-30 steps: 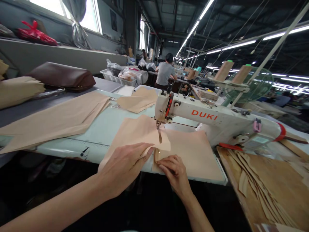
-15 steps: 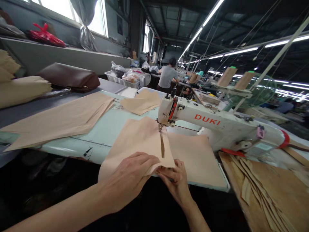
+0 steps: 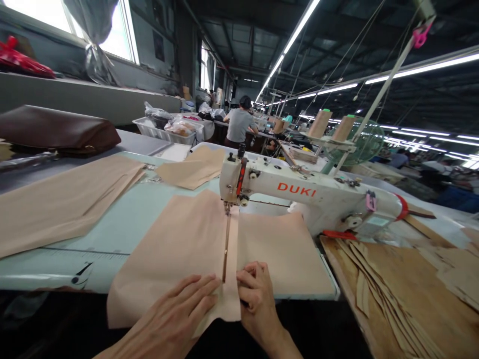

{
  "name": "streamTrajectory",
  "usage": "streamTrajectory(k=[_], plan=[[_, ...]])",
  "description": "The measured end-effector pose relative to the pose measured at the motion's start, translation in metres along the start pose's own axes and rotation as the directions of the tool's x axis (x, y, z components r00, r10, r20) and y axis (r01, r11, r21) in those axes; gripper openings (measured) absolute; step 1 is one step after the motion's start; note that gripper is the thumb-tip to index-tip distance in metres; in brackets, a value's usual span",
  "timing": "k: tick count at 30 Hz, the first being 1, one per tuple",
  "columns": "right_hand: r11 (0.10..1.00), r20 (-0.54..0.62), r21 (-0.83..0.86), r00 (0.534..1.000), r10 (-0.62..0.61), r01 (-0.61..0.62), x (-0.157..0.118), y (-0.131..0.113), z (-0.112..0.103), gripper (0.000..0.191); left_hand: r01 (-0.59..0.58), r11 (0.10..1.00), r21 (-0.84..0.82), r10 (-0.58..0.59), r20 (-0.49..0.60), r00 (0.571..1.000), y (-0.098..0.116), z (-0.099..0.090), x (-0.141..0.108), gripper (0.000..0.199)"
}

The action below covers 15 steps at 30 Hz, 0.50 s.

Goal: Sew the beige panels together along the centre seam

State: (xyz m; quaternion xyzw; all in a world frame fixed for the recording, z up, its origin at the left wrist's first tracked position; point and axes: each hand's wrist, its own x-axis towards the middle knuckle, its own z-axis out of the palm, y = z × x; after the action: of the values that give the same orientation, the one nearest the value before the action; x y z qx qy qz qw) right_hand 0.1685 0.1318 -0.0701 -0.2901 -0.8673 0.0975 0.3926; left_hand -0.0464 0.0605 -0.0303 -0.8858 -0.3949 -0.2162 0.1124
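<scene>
Flatly, left hand [image 3: 177,311] outstretched on beige panel [image 3: 179,244], right hand [image 3: 258,299] curled at its edge, hold unclear, tabletop [image 3: 123,224] showing leftward

The left hand [image 3: 179,311] lies palm down, fingers [image 3: 204,287] stretched forward; the right hand [image 3: 257,299] curls near it, fingers bent.

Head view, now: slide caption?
Left hand flat on a slotted tan sheet, right hand at its edge, by a DUKI sewing machine.
</scene>
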Motion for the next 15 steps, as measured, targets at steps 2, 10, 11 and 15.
streamTrajectory(k=[2,10,11,15], plan=[[1.000,0.009,-0.006,1.000,0.003,-0.003,0.000,0.000,0.000,0.026,-0.010,1.000,0.014,0.010,0.016,1.000,-0.002,0.002,-0.001,0.065],[0.997,0.087,0.063,0.995,0.043,-0.049,0.005,-0.006,-0.020,0.019,-0.030,0.999,-0.014,0.031,0.098,0.995,-0.001,-0.001,0.001,0.049],[0.993,0.098,0.092,0.993,0.071,-0.080,0.007,-0.006,-0.026,0.017,-0.019,1.000,-0.019,0.020,0.097,0.995,0.000,-0.004,0.002,0.046],[0.976,0.040,0.085,0.980,0.195,-0.198,0.019,-0.003,-0.036,0.022,0.058,0.994,-0.089,-0.046,0.133,0.990,0.003,-0.010,0.005,0.060]])
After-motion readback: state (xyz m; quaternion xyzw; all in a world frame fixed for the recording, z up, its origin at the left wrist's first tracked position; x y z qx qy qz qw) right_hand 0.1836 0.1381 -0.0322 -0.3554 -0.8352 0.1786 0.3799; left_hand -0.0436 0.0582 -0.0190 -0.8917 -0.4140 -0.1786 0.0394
